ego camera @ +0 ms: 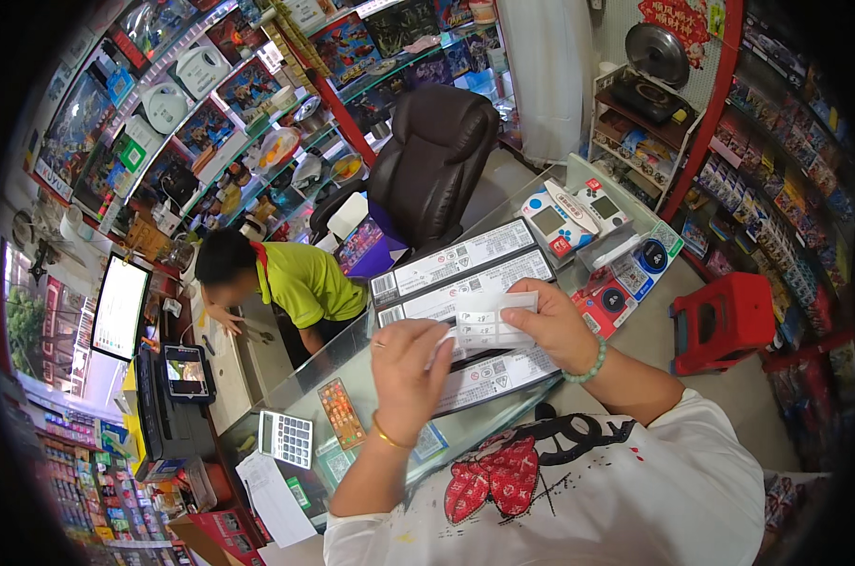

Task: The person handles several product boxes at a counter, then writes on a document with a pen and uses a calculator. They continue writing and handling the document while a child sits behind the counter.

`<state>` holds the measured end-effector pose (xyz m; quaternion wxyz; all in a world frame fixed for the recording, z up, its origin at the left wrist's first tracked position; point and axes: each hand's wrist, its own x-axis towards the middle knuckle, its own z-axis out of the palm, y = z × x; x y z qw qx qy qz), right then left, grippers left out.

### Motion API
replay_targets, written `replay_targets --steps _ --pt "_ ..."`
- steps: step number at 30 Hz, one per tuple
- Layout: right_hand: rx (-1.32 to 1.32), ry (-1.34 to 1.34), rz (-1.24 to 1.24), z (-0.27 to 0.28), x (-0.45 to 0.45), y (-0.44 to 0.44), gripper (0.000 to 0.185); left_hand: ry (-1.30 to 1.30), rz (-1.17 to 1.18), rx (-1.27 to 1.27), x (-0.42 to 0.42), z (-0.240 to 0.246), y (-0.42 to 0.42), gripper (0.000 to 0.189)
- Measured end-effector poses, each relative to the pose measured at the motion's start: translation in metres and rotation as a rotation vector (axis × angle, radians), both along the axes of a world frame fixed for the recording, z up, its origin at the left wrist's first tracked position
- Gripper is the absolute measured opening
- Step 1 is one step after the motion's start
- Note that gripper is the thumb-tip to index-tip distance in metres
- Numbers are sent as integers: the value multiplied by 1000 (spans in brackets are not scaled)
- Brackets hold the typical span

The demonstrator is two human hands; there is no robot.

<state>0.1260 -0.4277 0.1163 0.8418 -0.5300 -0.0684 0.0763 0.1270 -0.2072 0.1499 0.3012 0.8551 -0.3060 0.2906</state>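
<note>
My right hand (551, 325), with a green bead bracelet at the wrist, grips a sheet of white stickers (495, 322) between thumb and fingers. Handwritten marks show on some of the stickers. At the sheet's left edge is my left hand (410, 368), a gold bangle at its wrist. Its thumb and fingers pinch a small white piece, probably a sticker (439, 347). Under both hands several long black-and-white boxes (463, 255) lie side by side on the glass counter (314, 382). They bear printed writing and codes.
A calculator (286, 439), papers (275, 499) and an orange patterned card (341, 414) lie left on the counter. Handheld game packs (558, 219) and payment code stands (650, 258) are at its right end. Beyond it are a person in a yellow-green shirt (311, 283) and an office chair (434, 163). A red stool (725, 322) stands right.
</note>
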Motion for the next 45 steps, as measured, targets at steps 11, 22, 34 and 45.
replay_targets --steps 11,22,34,45 --pt "-160 -134 -116 9 -26 36 19 -10 17 14 -24 7 -14 21" --pt "-472 -341 -283 8 -36 13 29 396 -5 -465 1 -12 1 5" --pt "-451 -247 -276 -13 -25 -14 34 174 101 472 53 -43 7 9" --pt "32 -59 -106 -5 -17 21 45 1042 -284 -825 -6 -37 -4 67"
